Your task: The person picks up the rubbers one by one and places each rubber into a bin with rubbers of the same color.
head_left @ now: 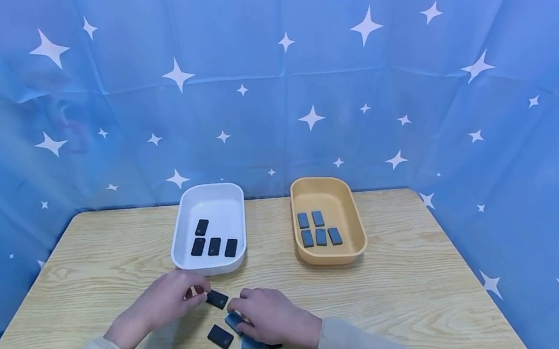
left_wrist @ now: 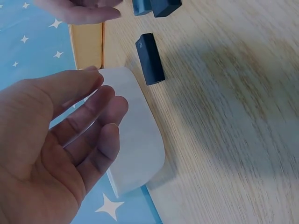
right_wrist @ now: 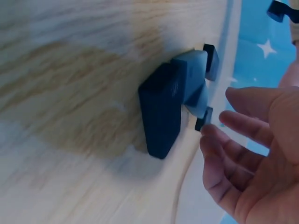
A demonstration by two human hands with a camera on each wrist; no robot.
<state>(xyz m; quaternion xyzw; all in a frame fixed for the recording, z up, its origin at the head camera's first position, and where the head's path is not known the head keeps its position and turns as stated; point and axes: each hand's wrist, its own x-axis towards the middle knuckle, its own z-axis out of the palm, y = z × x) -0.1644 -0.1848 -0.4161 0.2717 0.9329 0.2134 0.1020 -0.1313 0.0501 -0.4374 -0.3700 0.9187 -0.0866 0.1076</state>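
My left hand point(head_left: 169, 298) is just in front of the white tray, its loosely bent fingertips beside a small black rectangular block point(head_left: 217, 299). In the left wrist view, nothing lies between that hand's thumb and fingers. Over the small pile in front of me is my right hand point(head_left: 276, 319), partly hiding blue blocks point(head_left: 252, 343) and a black one. The right wrist view shows its fingers point(right_wrist: 233, 154) relaxed and without a block, near a stacked blue block point(right_wrist: 193, 81) and a thick black block point(right_wrist: 161, 112). Another black block point(head_left: 220, 337) lies alone left of the pile.
The white tray point(head_left: 177, 246) at the back holds several black blocks laid flat. To its right, a yellow tray point(head_left: 355, 220) contains several blue-grey blocks in two rows. Both stand on a wood-grain table point(head_left: 417, 274), with a blue starry curtain point(head_left: 251, 114) behind.
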